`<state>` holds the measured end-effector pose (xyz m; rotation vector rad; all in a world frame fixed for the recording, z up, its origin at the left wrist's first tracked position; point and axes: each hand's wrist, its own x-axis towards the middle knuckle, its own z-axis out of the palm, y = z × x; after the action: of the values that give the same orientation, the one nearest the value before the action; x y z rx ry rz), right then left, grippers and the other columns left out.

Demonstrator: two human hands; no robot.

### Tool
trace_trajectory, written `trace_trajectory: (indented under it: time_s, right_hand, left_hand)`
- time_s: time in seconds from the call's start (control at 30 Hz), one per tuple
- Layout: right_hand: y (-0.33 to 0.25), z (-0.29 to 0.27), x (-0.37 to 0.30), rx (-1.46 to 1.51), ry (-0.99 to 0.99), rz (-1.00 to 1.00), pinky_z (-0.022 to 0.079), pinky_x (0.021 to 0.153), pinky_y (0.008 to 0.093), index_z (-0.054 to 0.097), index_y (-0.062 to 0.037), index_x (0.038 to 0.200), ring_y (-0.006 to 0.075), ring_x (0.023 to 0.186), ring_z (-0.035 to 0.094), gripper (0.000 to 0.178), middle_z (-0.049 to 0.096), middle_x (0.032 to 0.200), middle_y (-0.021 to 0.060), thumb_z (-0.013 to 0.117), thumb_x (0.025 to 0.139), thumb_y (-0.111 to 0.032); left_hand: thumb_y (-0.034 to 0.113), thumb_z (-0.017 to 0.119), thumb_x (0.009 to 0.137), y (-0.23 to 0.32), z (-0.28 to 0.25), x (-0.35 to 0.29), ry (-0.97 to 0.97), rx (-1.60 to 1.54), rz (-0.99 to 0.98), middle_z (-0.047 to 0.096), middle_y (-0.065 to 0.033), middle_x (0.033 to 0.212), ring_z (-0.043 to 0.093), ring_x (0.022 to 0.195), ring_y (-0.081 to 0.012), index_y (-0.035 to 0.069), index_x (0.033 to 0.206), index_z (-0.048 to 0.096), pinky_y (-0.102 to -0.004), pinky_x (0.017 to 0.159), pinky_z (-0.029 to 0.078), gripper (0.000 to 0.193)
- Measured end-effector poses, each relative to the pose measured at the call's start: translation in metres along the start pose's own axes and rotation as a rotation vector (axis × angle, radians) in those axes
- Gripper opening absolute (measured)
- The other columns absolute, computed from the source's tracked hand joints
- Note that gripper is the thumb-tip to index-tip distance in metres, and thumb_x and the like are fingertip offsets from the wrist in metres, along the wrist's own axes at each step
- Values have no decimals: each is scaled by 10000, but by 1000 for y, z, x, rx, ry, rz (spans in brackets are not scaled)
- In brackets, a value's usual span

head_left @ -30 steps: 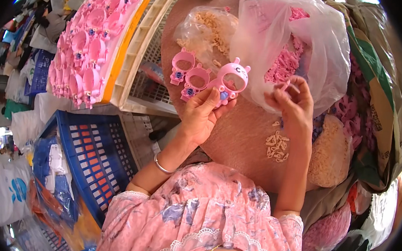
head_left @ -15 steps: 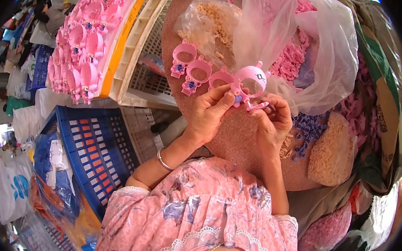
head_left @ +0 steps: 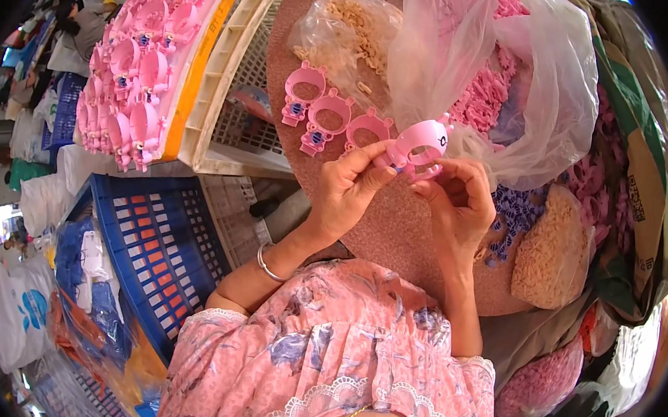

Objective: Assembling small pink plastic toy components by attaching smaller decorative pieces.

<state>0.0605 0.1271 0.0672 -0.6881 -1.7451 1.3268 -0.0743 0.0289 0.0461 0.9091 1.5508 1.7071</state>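
Observation:
Between both hands is a pink plastic ring-shaped animal figure (head_left: 426, 136) with small ears and a dark face marking. My left hand (head_left: 348, 194) is closed on its lower end, near a bluish part mostly covered by the thumb and fingers. With thumb and fingers closed, my right hand (head_left: 464, 199) pinches a small pink piece (head_left: 429, 172) at the figure's lower side; whether that piece is joined to it I cannot tell. Similar pink figures, a far one (head_left: 306, 82), a middle one (head_left: 330, 120) and a near one (head_left: 370, 129), lie left of the held one, some showing blue parts.
Clear bags of beige pieces (head_left: 359, 34) and pink pieces (head_left: 484, 95) lie on the speckled round table (head_left: 382, 240). Loose blue pieces (head_left: 515, 215) and a beige-filled bag (head_left: 554, 253) sit rightward. At left are a white crate (head_left: 210, 89), many pink figures (head_left: 150, 72) and a blue basket (head_left: 152, 225).
The held figure has turned and tilted, so its face marking now points more to the right. My right hand has shifted slightly right, its fingers curled closer to the figure.

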Motion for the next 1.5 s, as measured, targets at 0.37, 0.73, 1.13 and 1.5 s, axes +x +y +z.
trace_trajectory:
  time_s: [0.37, 0.73, 1.13, 1.5]
  right_hand:
    - [23, 10, -8, 41, 91, 85, 554, 701, 217, 587, -3, 1046, 79, 765, 625, 284, 637, 877, 10, 716, 809, 86]
    - [28, -51, 87, -957, 190, -231, 517, 699, 354, 682, -56, 1005, 286, 766, 640, 205, 642, 954, 125, 706, 802, -39]
    - [47, -55, 104, -740, -1, -29, 510, 720, 356, 625, 16, 959, 230, 774, 634, 133, 661, 939, 143, 661, 847, -45]
    - [-2, -21, 13, 511, -167, 217, 556, 853, 303, 581, 9, 1118, 178, 940, 675, 250, 661, 1005, 100, 646, 880, 50]
  left_hand:
    - [197, 668, 940, 6, 7, 0, 61, 227, 146, 667, 12, 833, 534, 742, -45, -7, 1224, 634, -233, 636, 467, 351]
    - [195, 606, 977, -17, 0, -2, 171, -488, -259, 648, -15, 944, 601, 827, -84, -15, 1183, 638, -271, 841, 564, 295]
    - [182, 568, 991, -20, 8, 6, 137, -730, -338, 665, -54, 981, 654, 919, -148, -6, 1134, 644, -336, 889, 584, 248]
    - [225, 580, 985, -23, 9, -6, 61, -725, -356, 672, -71, 1010, 666, 919, -161, -13, 1159, 632, -340, 867, 591, 300]
